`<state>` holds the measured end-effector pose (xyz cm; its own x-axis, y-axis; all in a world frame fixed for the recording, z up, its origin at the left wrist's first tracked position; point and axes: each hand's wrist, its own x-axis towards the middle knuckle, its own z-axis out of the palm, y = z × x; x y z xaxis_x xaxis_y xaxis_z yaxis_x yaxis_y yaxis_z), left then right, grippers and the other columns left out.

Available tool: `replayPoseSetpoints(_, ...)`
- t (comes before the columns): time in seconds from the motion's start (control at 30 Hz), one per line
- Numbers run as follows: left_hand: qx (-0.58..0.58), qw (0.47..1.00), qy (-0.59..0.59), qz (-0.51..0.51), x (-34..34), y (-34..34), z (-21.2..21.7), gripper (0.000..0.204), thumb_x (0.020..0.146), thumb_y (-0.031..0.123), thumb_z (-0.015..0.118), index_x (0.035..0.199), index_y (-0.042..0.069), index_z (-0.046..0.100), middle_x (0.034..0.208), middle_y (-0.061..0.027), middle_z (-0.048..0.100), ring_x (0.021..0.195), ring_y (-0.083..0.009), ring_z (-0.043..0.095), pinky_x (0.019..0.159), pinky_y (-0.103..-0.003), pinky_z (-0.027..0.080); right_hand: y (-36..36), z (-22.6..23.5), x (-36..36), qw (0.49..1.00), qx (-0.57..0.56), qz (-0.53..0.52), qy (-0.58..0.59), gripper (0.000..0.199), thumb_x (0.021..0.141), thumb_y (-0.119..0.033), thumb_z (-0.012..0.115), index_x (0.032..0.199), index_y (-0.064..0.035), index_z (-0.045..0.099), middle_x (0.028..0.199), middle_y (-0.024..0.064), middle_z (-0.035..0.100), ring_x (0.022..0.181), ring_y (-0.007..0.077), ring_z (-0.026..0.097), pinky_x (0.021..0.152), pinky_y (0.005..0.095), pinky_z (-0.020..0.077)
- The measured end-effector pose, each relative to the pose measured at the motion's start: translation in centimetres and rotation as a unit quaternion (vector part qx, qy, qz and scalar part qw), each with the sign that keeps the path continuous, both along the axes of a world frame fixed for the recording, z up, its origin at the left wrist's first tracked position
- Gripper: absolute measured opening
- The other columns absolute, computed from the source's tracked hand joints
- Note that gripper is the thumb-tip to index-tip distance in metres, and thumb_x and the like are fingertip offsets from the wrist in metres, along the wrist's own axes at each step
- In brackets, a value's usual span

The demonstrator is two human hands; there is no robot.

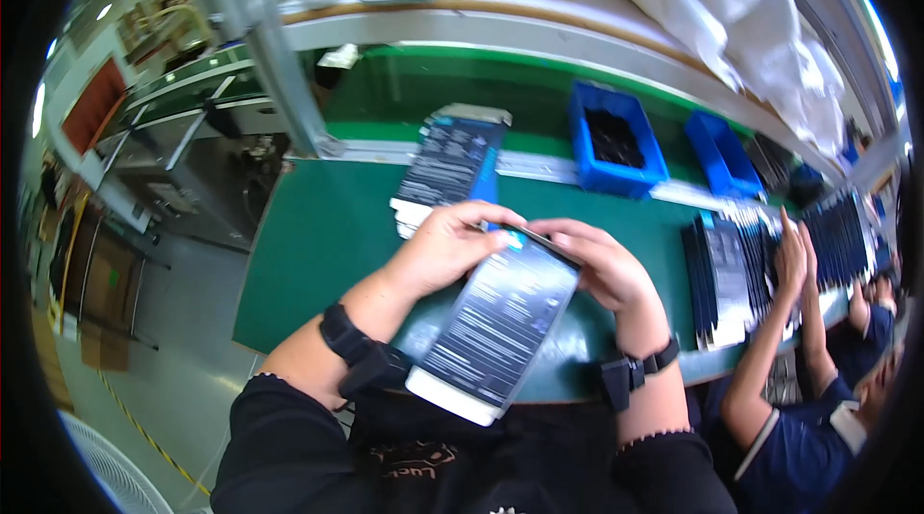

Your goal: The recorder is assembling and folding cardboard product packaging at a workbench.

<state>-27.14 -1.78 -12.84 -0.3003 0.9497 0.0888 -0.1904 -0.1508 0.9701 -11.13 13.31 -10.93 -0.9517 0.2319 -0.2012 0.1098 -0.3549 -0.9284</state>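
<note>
Both hands, left hand [445,246] and right hand [599,264], grip one dark box [496,326] at its top end. Its flap looks unfinished. More flat boxes [446,167] wait on the green table [318,244].

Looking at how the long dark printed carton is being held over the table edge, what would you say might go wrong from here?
The long dark printed carton is gripped only at its far end by the left hand and right hand; its near end overhangs the green table, so it may sag or slip toward the lap. The stack of flat dark cartons right behind the hands might be knocked. A co-worker's raised hand works close by on the right.
</note>
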Motion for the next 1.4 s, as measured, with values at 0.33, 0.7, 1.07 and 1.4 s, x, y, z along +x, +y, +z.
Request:
replayPoseSetpoints(0.33,0.009,0.969,0.219,0.109,1.2,0.2,1.6,0.051,0.081,0.008,0.064,0.129,0.003,0.046,0.132,-0.0100,0.039,0.092,-0.0135,0.057,0.081,-0.025,0.047,2.0,-0.5,0.8,0.982,0.075,-0.150,0.082,0.035,0.085,-0.009,0.057,0.117,0.0031,0.053,0.097,0.0065,0.062,0.084,0.0096,0.058,0.078,0.0221,0.0462)
replayPoseSetpoints(0.7,-0.063,0.779,0.618,0.084,2.9,-0.4,2.4,0.092,0.052,0.034,0.078,0.133,0.016,0.037,0.129,-0.0181,0.036,0.116,-0.0374,0.039,0.099,-0.046,0.030,2.2,-0.6,0.9,0.959,0.080,-0.242,0.127,0.035,0.086,-0.011,0.054,0.117,0.0051,0.052,0.100,0.0088,0.062,0.087,0.0123,0.058,0.080,0.0241,0.0445)
replayPoseSetpoints(1.07,-0.014,0.766,0.635,0.103,2.9,-0.4,2.0,0.085,0.052,0.028,0.075,0.129,0.011,0.043,0.125,-0.0183,0.039,0.112,-0.0362,0.042,0.096,-0.045,0.031,3.1,-1.3,1.0,0.965,0.002,-0.244,0.091,0.033,0.087,-0.011,0.053,0.118,0.0016,0.054,0.099,0.0087,0.063,0.081,0.0126,0.063,0.067,0.0254,0.0528)
replayPoseSetpoints(1.4,-0.019,0.750,0.652,0.107,2.9,-0.5,1.8,0.094,0.053,0.026,0.076,0.136,0.012,0.035,0.126,-0.0215,0.035,0.112,-0.0377,0.040,0.096,-0.044,0.032,2.4,-0.1,1.1,0.975,0.057,-0.196,0.093,0.034,0.089,-0.019,0.052,0.122,-0.0118,0.056,0.101,0.0023,0.063,0.084,0.0096,0.061,0.067,0.0254,0.0529)
